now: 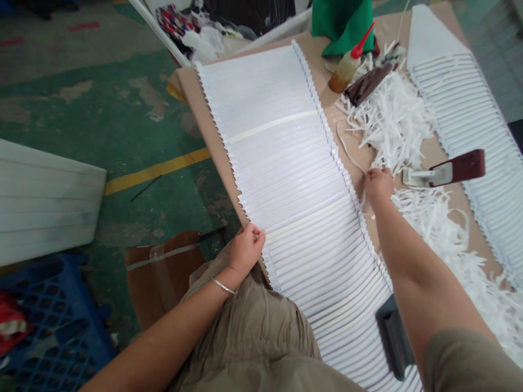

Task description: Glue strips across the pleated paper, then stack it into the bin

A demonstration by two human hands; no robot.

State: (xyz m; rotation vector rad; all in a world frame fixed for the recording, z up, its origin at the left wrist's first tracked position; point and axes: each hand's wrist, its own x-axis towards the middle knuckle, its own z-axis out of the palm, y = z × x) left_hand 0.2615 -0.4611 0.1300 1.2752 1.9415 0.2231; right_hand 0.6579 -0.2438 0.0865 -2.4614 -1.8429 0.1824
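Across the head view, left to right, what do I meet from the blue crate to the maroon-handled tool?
Blue crate → brown box → left hand → right hand → maroon-handled tool

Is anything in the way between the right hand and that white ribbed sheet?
Nothing bulky: the right hand is beside the ribbed sheet. A thin cord runs toward the hand; white strips lie mostly on its other side.

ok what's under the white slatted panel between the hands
Brown tabletop shows past both sides of the white panel; whatever lies directly beneath is covered.
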